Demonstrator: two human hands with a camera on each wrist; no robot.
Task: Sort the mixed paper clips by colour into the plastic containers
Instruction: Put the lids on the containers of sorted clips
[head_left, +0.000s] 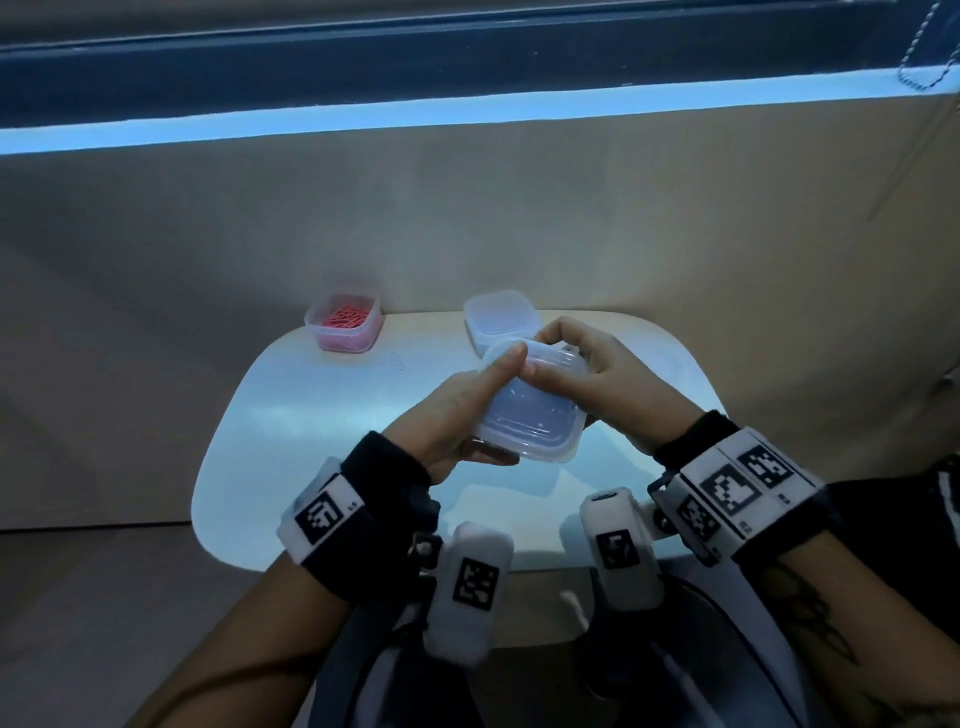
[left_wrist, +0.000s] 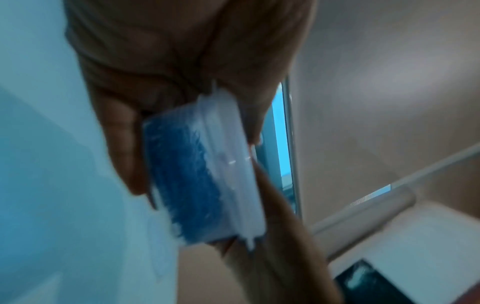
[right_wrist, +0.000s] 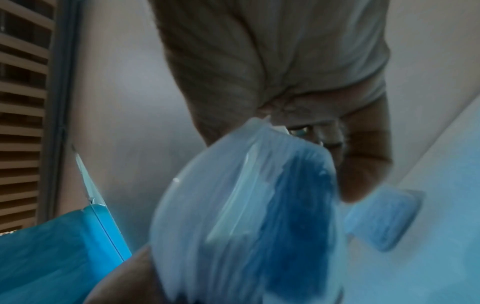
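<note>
Both hands hold a translucent lidded container (head_left: 535, 415) above the middle of the small white table (head_left: 291, 415). Blue paper clips fill this container (left_wrist: 192, 185), as the wrist views show. My left hand (head_left: 462, 410) grips its left side, thumb lying on the lid. My right hand (head_left: 566, 351) curls over the far rim, thumb pressing the lid (head_left: 550, 364). In the blurred right wrist view the tilted container (right_wrist: 291, 205) fills the centre. A pink container (head_left: 344, 322) of red clips stands open at the table's far left.
A second lidded translucent container (head_left: 501, 314) stands at the far edge behind the hands; its contents (right_wrist: 384, 218) look blue. One loose clip (head_left: 398, 361) lies near the pink container. A beige wall rises close behind the table.
</note>
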